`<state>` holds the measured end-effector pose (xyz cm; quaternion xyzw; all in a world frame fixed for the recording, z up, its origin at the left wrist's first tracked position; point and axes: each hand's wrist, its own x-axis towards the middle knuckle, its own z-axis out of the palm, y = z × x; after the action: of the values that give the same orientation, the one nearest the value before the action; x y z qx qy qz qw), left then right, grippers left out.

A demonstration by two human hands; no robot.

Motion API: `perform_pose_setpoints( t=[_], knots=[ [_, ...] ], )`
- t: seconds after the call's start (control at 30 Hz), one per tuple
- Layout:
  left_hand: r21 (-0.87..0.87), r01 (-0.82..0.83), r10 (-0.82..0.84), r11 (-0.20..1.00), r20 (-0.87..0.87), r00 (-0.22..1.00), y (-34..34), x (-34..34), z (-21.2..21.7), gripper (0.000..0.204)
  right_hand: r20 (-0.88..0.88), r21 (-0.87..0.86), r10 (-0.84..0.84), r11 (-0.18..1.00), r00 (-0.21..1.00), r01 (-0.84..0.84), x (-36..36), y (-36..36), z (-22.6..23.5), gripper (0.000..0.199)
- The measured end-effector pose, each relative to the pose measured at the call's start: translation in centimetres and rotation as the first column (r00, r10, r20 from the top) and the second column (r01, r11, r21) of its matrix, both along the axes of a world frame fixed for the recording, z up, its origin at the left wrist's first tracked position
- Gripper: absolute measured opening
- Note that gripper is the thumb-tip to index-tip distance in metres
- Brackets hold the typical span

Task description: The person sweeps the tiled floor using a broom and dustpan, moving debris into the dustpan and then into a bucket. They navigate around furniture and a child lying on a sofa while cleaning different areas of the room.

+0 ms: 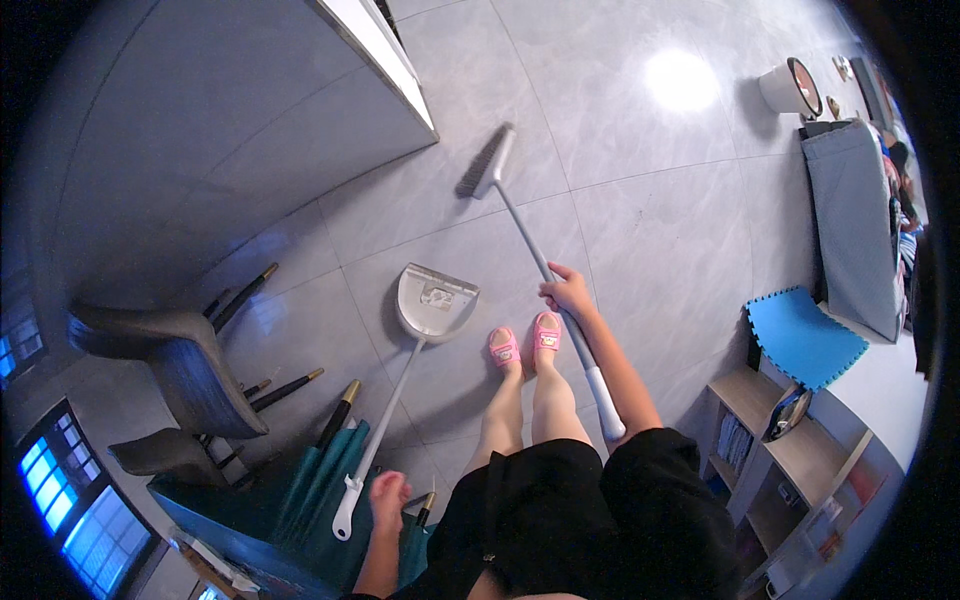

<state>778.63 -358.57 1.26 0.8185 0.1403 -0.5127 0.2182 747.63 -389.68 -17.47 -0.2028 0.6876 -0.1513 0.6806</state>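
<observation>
Left of the pink slippers point(547, 338), the dustpan point(450, 318) sits with its mouth facing far, its handle point(384, 418) rising beside the left hand point(389, 497), whose grip curls loosely, seemingly around nothing. The right hand point(568, 291) has its grip wrapped around the broom point(527, 236) partway along, probably for control, the near end lying beside the forearm point(625, 365).

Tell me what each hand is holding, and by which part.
The right hand holds the broom by its grey pole, between the brush head and white end grip. The left hand, beside the dustpan handle, appears to hold nothing.
</observation>
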Motion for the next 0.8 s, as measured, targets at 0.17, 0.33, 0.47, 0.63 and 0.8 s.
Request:
perform_pose_setpoints(
  t=[0.17,0.33,0.47,0.63,0.8],
  knots=[
    [-0.255,0.51,-0.566,0.821,-0.25,0.786,-6.4,-5.7,2.7,0.016,-0.07,0.05,-0.084,0.995,0.994,0.088,-5.7,2.7,2.8,0.061],
    [-0.172,0.974,-0.661,0.146,0.716,0.226,-27.2,-4.8,7.6,0.015,-0.006,0.037,-0.17,0.985,0.985,0.17,-8.2,2.0,9.0,0.06],
    [0.452,0.891,0.017,-0.033,0.892,-0.452,-43.2,-1.0,14.2,0.019,-0.078,0.006,-0.004,1.0,0.997,0.005,-10.0,-0.4,9.7,0.06],
    [0.775,0.632,0.376,0.004,0.585,-0.719,-53.4,1.0,19.9,0.025,0.079,0.079,0.055,0.995,0.995,-0.061,-7.4,-1.7,9.1,0.058],
    [0.854,0.495,0.483,0.161,0.37,-0.794,-59.2,3.8,16.3,0.018,0.142,0.079,0.26,0.959,0.955,-0.273,-5.2,-6.1,4.7,0.057]
  ],
)
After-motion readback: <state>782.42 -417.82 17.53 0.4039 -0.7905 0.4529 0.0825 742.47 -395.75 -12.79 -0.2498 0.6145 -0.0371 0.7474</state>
